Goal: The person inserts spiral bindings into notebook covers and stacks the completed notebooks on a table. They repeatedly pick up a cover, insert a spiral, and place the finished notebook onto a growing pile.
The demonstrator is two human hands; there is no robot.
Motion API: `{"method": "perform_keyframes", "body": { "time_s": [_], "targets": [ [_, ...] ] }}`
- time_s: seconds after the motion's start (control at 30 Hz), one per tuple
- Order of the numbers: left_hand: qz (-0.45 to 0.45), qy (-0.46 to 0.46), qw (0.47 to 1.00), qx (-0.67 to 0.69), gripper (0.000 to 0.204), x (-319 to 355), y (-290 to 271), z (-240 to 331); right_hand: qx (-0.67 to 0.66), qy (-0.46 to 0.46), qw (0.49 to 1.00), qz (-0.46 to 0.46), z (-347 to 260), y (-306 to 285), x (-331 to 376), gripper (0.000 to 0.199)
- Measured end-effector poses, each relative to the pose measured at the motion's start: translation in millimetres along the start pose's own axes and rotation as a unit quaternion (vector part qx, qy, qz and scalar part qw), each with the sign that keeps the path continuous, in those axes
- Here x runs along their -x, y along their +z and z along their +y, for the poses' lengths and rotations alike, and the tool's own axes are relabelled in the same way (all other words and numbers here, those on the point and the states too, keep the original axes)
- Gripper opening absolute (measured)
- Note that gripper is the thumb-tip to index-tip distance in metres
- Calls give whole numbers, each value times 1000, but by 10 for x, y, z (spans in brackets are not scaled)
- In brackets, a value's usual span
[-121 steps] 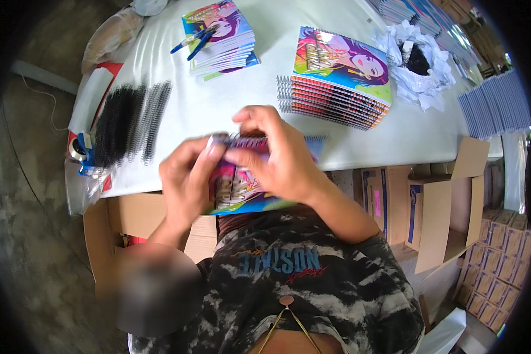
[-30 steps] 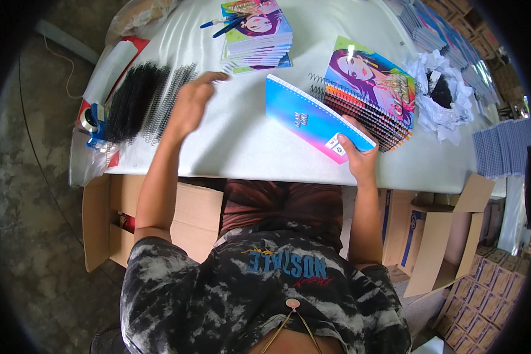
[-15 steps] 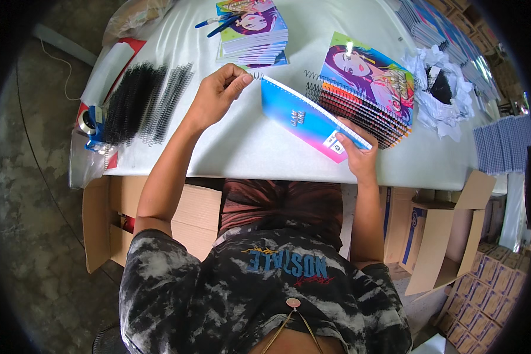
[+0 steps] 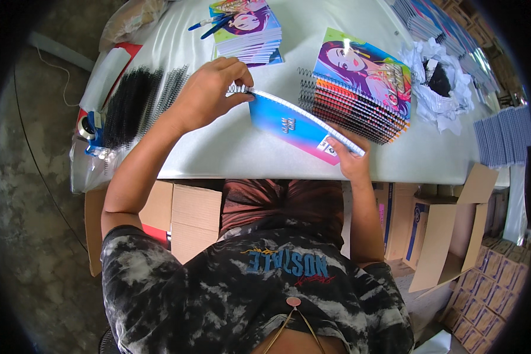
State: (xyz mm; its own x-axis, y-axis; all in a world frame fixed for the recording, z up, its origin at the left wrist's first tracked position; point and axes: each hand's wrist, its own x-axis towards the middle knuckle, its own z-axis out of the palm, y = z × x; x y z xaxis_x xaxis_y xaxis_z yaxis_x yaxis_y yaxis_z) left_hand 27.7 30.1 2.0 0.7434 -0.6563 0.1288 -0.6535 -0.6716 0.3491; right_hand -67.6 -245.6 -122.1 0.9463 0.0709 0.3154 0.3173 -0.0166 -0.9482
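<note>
Over the table I hold a thin notebook [image 4: 277,123] with a blue-to-pink cover, tilted so its row of punched holes runs along the upper edge. My right hand [image 4: 354,160] grips its right end, thumb on the cover. At the other end, my left hand [image 4: 209,91] pinches a spiral binding coil [image 4: 235,90] by the notebook's upper left corner. How far the coil runs through the holes is hard to make out. Just beyond the right hand lies a stack of spiral-bound notebooks [image 4: 363,76] with illustrated covers, black coils showing along their edges.
A heap of black coils [image 4: 133,103] lies on the left of the table [image 4: 218,159]. Farther back, pens [image 4: 217,28] rest on a fanned notebook stack [image 4: 251,47]. Crumpled white wrapping [image 4: 448,115] sits at right, near more stacks [image 4: 504,141]. Open cardboard boxes [image 4: 196,215] stand below the table edge.
My left hand has turned and closed in on the notebook's corner with the coil. The notebook has shifted slightly left, its punched edge turned more upward, still in my right hand.
</note>
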Motion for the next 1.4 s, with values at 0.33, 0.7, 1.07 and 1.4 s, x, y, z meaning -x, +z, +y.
{"method": "perform_keyframes", "body": {
  "time_s": [0.33, 0.7, 1.07, 1.4],
  "targets": [
    [148, 93, 974, -142, 23, 93, 69, 190, -6, -126, 991, -47, 43, 117, 15, 31],
    [-5, 58, 981, -186, 25, 192, -92, 213, 8, -146, 987, -60, 30, 216, 50, 33],
    [43, 73, 980, -181, 20, 263, -99, 252, 3, -146, 987, -68, 9, 261, 73, 29],
    [315, 61, 946, -44, 89, 719, 1154, -192, 24, -186, 982, -23, 39, 444, 131, 31]
  ]
}}
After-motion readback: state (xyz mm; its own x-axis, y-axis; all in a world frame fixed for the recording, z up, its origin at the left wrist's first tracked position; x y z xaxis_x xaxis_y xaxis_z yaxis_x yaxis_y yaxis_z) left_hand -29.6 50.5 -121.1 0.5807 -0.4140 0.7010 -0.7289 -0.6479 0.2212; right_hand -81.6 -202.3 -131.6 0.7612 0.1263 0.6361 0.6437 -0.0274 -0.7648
